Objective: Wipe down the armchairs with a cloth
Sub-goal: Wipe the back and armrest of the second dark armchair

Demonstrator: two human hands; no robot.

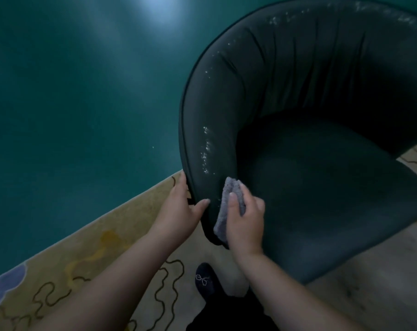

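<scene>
A dark green leather tub armchair (310,96) fills the right half of the view, its curved arm running down to a front end near the middle. Worn pale flecks show along that arm. My left hand (181,204) grips the outer edge of the arm's front end, thumb on the inner face. My right hand (245,218) holds a folded grey cloth (226,209) and presses it against the inner face of the same arm, just below the flecked patch.
The chair stands on a beige rug (88,254) with dark squiggle lines and yellow shapes. A glossy teal floor (71,91) spreads to the left and behind. My dark shoe (206,283) with a small bow stands just in front of the chair.
</scene>
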